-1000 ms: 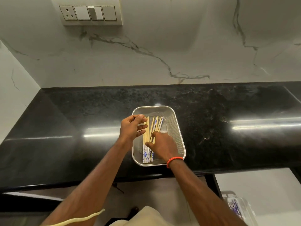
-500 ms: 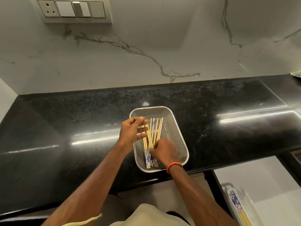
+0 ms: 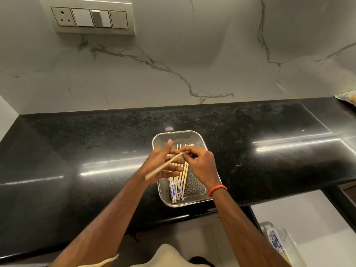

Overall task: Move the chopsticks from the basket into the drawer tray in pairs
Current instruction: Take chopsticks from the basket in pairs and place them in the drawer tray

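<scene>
A metal mesh basket [image 3: 194, 189] sits near the front edge of the black counter and holds several wooden chopsticks [image 3: 178, 186] with blue-and-white ends. My right hand [image 3: 202, 166] is lifted over the basket and pinches the tip of one chopstick [image 3: 163, 166], which slants down to the left. My left hand [image 3: 163, 166] is spread beneath it with fingers straight, and the stick lies across them. At the bottom right, the clear drawer tray [image 3: 285, 243] shows chopsticks inside.
The black granite counter [image 3: 96, 151] runs left and right, backed by a marble wall with a switch panel [image 3: 92, 17]. A patterned object [image 3: 347, 97] lies at the far right of the counter. White cabinet fronts [image 3: 300, 214] stand below on the right.
My right hand has risen out of the basket, pulling one chopstick up and leftward. My left hand has opened its fingers beneath the stick. The camera has shifted slightly.
</scene>
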A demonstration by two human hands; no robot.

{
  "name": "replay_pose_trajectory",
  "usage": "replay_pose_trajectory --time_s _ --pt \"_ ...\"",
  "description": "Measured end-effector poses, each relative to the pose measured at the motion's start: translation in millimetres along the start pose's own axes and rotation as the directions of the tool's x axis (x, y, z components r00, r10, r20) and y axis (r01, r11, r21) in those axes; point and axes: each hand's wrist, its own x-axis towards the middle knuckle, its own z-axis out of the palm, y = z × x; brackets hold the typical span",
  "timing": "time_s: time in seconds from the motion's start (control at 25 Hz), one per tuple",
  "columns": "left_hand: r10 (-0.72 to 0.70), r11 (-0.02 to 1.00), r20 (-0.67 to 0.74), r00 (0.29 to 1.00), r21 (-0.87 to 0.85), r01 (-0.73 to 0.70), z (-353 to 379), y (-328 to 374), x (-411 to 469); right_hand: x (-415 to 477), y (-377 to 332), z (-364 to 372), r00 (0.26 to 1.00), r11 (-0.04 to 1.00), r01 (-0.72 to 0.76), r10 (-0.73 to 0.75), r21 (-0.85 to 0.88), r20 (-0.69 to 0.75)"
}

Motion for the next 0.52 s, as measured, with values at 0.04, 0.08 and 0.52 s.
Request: replay_pose_trajectory --time_s 0.04,0.08,0.52 --pt "-0.001 1.000 0.015 1.000 0.012 0.001 0.9 -0.8 -0.1 2.6 -2.2 2.0 1.000 0.999 0.026 -0.025 -0.029 0.018" --pt "0.004 1.000 0.019 1.000 0.026 -0.004 1.5 -1.8 -0.1 3.8 -3.5 4.9 0.999 0.998 0.039 -0.039 -0.047 0.019" --pt "0.078 0.984 -0.300 0.951 -0.133 -0.122 -12.6 -7.8 1.1 -20.0 25.8 48.7 0.911 0.909 -0.198 0.309 -0.368 0.273"
